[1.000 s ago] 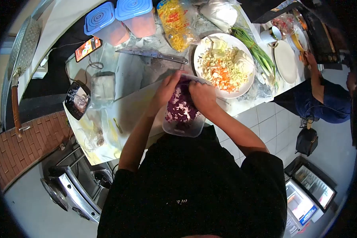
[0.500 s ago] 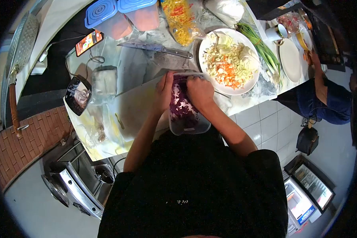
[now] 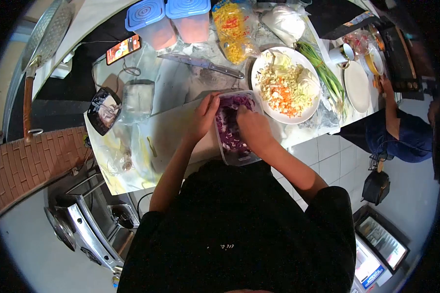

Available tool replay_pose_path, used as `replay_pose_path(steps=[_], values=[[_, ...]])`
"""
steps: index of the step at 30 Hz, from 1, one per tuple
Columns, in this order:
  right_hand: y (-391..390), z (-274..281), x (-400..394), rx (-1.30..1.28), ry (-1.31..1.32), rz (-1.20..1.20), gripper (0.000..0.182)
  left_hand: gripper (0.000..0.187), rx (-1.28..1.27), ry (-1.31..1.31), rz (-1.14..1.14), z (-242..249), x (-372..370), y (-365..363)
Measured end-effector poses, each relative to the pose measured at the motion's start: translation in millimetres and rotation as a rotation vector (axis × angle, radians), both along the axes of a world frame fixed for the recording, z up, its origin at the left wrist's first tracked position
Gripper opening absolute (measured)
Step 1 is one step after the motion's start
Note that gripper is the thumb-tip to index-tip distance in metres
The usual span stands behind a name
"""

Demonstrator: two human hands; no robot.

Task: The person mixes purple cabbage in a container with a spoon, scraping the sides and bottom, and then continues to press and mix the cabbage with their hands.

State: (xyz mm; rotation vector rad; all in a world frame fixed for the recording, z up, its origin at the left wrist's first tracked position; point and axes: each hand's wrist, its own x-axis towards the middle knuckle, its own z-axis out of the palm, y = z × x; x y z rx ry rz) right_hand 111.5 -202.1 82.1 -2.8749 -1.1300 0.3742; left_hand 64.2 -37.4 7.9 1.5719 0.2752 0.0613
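A clear plastic container (image 3: 239,160) lies at the near edge of the counter, against my black shirt. Inside it is a crumbly purple mash (image 3: 223,119) with white powdery patches. My left hand (image 3: 205,118) grips the container's left wall near the far corner. My right hand (image 3: 253,128) reaches in over the right wall, fingers curled down into the mash; the fingertips are hidden in it. Just right of the container stands a white plate (image 3: 298,118) with chopped cabbage and carrot. Behind the container a knife (image 3: 205,64) lies flat.
Blue-lidded tubs (image 3: 188,22), a bag of yellow pieces (image 3: 233,29) and a white bag (image 3: 284,24) line the back. Spring onions (image 3: 325,71) lie right of the plate. A phone (image 3: 123,49) and black bowl (image 3: 104,111) are left. Another person (image 3: 406,132) works at right.
My right hand has shifted from the container's far end toward its middle, and its fist has turned downward into the mash. My left hand stays at the left wall. The camera view has shifted slightly.
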Motion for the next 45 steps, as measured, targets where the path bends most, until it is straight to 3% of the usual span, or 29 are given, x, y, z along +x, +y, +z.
replay_pose_path(steps=[5, 7, 10, 15, 19, 21, 24, 25, 26, 28, 30, 34, 36, 39, 43, 45], values=[[-3.0, -16.5, 7.3, 0.051, -0.138, 0.030, 0.018, 0.041, -0.099, 0.006, 0.022, 31.8, -27.8, -15.6], [3.8, -28.5, 7.3, 0.076, -0.183, 0.064, 0.020, 0.042, -0.052, -0.042, 0.018, 17.0, -31.3, -19.2], [11.5, -30.0, 6.6, 0.063, -0.071, 0.030, 0.017, 0.044, 0.004, -0.089, 0.055, 3.4, -34.7, -19.4], [1.1, -24.0, 2.3, 0.081, 0.034, 0.234, 0.011, 0.044, -0.027, -0.070, 0.100, -5.1, -32.9, -20.5], [-5.3, -4.3, 6.2, 0.085, -0.010, 0.211, 0.010, 0.044, -0.025, -0.026, 0.146, 2.8, -34.0, -23.8], [-1.1, -1.9, 8.1, 0.097, -0.140, 0.067, 0.010, 0.046, -0.038, -0.007, 0.150, -3.9, -35.1, -26.1], [9.3, -25.5, 11.3, 0.135, -0.176, 0.092, 0.010, 0.046, -0.064, -0.063, 0.117, -12.8, -33.8, -25.6], [12.9, -40.0, 7.7, 0.140, -0.177, 0.093, 0.010, 0.045, 0.057, -0.089, 0.136, -10.5, -33.4, -28.1], [16.0, -56.7, 2.3, 0.088, -0.094, 0.102, 0.012, 0.044, 0.176, -0.113, 0.157, -8.5, -33.6, -30.3], [19.5, -53.1, -2.1, 0.036, -0.009, 0.116, 0.015, 0.045, 0.181, -0.054, 0.210, -6.1, -34.1, -33.1], [9.1, -39.9, -3.2, 0.007, 0.045, 0.317, 0.017, 0.046, 0.174, 0.008, 0.257, -7.2, -35.5, -36.5], [-6.7, -16.6, 1.4, 0.023, 0.098, 0.363, 0.015, 0.047, 0.141, 0.047, 0.315, -9.4, -31.8, -37.1], [-6.5, -12.9, 2.1, -0.007, -0.129, 0.176, 0.013, 0.048, 0.135, 0.082, 0.334, -10.2, -33.0, -33.6], [7.0, -7.5, 12.0, -0.097, -0.206, -0.001, 0.020, 0.046, 0.073, 0.002, 0.318, -9.6, -35.7, -35.2], [10.9, -40.0, 18.1, -0.091, -0.276, 0.111, 0.020, 0.043, 0.156, -0.031, 0.321, 7.4, -35.0, -38.6], [14.0, -44.8, 14.0, -0.098, -0.119, 0.172, 0.018, 0.043, 0.188, -0.055, 0.298, 9.9, -34.3, -37.3]])
